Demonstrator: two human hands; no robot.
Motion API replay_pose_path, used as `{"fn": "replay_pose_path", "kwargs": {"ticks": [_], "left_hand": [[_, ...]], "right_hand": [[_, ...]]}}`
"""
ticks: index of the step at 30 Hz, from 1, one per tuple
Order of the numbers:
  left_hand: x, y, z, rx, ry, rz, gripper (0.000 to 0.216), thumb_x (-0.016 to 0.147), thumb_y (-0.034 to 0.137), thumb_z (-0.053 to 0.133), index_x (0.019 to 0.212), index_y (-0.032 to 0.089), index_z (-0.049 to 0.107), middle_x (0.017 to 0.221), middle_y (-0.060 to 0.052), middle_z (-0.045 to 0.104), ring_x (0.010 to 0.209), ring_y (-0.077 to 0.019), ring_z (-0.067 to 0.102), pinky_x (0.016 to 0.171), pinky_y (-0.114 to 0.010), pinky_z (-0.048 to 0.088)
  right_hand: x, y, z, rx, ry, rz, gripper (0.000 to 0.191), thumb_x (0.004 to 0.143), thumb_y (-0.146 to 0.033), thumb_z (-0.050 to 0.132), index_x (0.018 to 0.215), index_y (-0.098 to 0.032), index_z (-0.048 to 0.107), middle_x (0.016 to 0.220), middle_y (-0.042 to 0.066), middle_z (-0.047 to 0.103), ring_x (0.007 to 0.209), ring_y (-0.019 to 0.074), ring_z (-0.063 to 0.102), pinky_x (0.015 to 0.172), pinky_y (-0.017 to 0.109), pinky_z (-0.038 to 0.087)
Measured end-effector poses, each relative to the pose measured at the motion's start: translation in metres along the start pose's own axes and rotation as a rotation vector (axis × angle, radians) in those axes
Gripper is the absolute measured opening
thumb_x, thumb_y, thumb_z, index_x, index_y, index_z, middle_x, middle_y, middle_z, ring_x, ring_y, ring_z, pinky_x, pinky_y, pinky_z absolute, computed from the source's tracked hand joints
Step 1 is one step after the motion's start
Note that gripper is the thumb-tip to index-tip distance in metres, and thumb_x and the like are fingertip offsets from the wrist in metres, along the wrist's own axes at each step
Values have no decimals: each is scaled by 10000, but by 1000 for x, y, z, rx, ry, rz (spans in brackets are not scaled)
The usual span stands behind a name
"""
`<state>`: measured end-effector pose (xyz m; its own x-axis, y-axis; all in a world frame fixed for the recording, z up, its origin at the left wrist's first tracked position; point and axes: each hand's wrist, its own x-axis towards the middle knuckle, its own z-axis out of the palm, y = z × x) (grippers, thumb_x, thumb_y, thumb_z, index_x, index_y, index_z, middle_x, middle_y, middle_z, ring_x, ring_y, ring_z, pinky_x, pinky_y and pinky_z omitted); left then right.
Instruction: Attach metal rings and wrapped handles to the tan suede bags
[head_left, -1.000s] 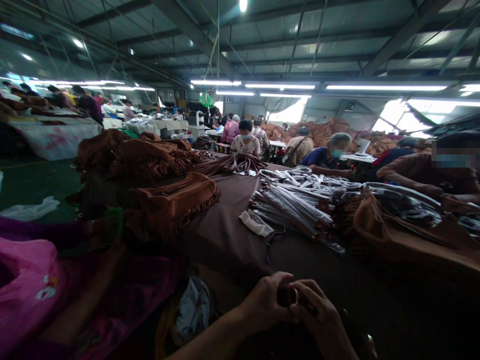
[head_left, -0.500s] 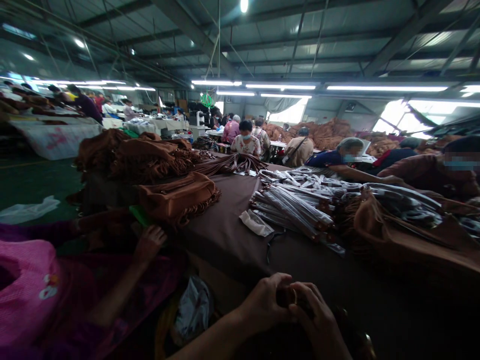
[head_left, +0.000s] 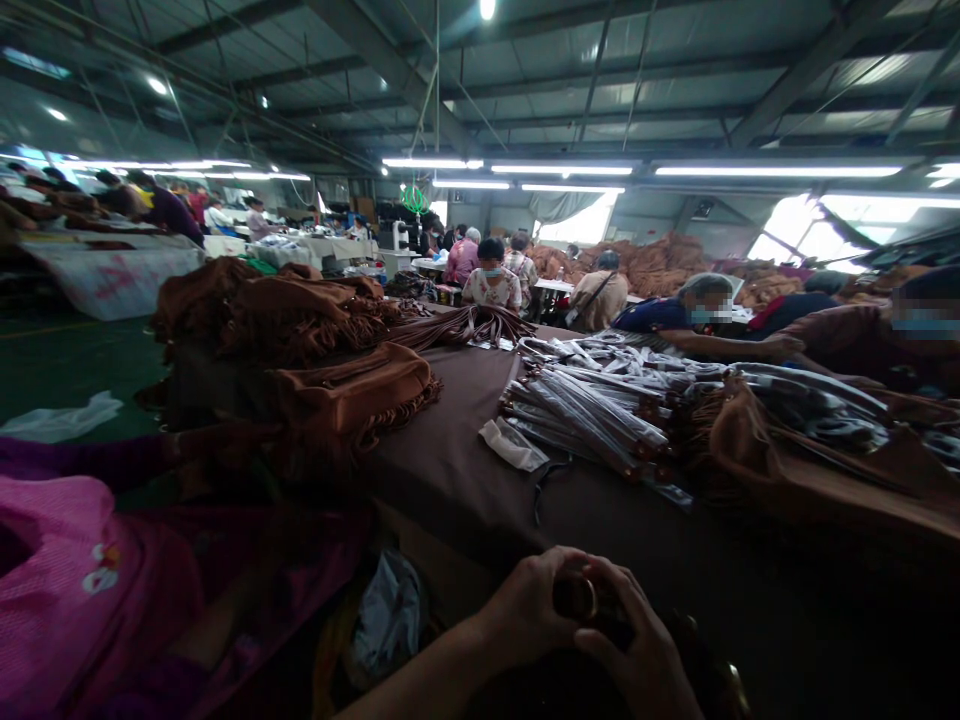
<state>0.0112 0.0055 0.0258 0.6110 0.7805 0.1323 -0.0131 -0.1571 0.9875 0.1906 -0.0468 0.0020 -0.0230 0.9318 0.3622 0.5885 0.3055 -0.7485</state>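
Note:
At the lower middle, just off the table's near edge, my left hand (head_left: 525,600) and my right hand (head_left: 634,625) meet with curled fingers. Between them is a small dark brown piece with a gold-coloured ring (head_left: 586,597), which both hands appear to hold. Shadow and fingers hide most of it. My right thumb sits below the ring, a little apart from it. Shiny gold-coloured bits (head_left: 733,680) show in the dark to the right of my right hand.
Plastic-wrapped straps (head_left: 592,415) lie ahead on the dark table cover (head_left: 465,420). Brown fringed bags are at left (head_left: 352,390) and right (head_left: 810,455). A co-worker in a pink apron (head_left: 60,570) sits close at left. Other people work across the table. A plastic bag (head_left: 390,610) is beside my left forearm.
My right hand has opened somewhat around the ring, its thumb lower, so more of the ring shows. The pink-aproned co-worker's hand has dropped away from the bag, and the green item there is hidden.

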Motion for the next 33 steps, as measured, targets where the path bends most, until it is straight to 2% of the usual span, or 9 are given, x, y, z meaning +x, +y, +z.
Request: {"fn": "replay_pose_path", "kwargs": {"ticks": [2, 4, 9, 11, 16, 20, 23, 28, 33], "left_hand": [[0, 1, 0, 21, 13, -16, 772, 580, 255, 837, 1287, 171, 540, 1193, -77, 656, 1086, -255, 612, 914, -316, 486], [-1, 1, 0, 46, 17, -40, 824, 556, 263, 849, 1307, 167, 524, 1212, -84, 645, 1108, -262, 600, 936, -326, 477], [-2, 1, -1, 46, 0, -37, 829, 558, 271, 846, 1310, 151, 518, 1211, -94, 646, 1108, -264, 603, 950, -331, 472], [-2, 0, -1, 48, 2, -32, 822, 557, 271, 846, 1303, 147, 522, 1202, -94, 651, 1100, -266, 607, 940, -329, 477], [-1, -3, -1, 37, 1, -25, 821, 556, 267, 850, 1301, 157, 525, 1186, -87, 660, 1082, -262, 617, 930, -324, 482], [-2, -4, 1, 42, 3, -27, 822, 561, 270, 848, 1309, 171, 520, 1197, -81, 655, 1091, -263, 613, 935, -329, 478], [-2, -4, 1, 34, 2, -30, 805, 568, 273, 843, 1299, 165, 526, 1188, -81, 659, 1078, -260, 617, 928, -327, 477], [-1, -2, 1, 16, -4, -4, 722, 597, 267, 824, 1258, 155, 557, 1149, -72, 671, 1042, -249, 625, 881, -301, 488], [-1, -1, 0, 32, 7, 6, 754, 588, 271, 831, 1279, 167, 549, 1166, -70, 663, 1059, -252, 617, 909, -307, 477]], "right_hand": [[3, -4, -5, 6, -99, -15, 369, 859, -371, 594, 1213, -269, 585, 1168, 68, 608, 1085, 239, 590, 905, 343, 513], [5, -8, -9, -8, -143, -31, 295, 879, -358, 568, 1157, -279, 626, 1127, 63, 621, 1061, 234, 594, 888, 337, 513], [1, -6, -4, -24, -18, -6, 259, 811, -340, 648, 1061, -275, 666, 1064, 51, 634, 964, 229, 624, 798, 303, 538], [0, -4, -2, -5, -15, 1, 271, 793, -339, 666, 1056, -274, 670, 1055, 44, 641, 938, 221, 639, 771, 283, 548], [2, -6, -5, -11, -27, -61, 264, 829, -327, 635, 1090, -290, 660, 1042, 30, 656, 942, 207, 644, 778, 267, 551], [-1, -6, -3, -83, 38, -138, 245, 853, -315, 604, 1093, -300, 650, 1024, 29, 654, 952, 214, 628, 782, 292, 552], [-5, 0, 0, -126, 72, -130, 259, 855, -304, 599, 1111, -300, 636, 1052, 32, 644, 962, 215, 627, 785, 299, 556], [-6, 6, 0, -108, -11, -62, 330, 872, -319, 581, 1201, -298, 591, 1133, 51, 624, 1023, 216, 620, 833, 307, 552], [0, -3, -4, -73, -56, -58, 334, 869, -350, 583, 1198, -297, 608, 1132, 60, 634, 1051, 230, 613, 863, 327, 538]]}}
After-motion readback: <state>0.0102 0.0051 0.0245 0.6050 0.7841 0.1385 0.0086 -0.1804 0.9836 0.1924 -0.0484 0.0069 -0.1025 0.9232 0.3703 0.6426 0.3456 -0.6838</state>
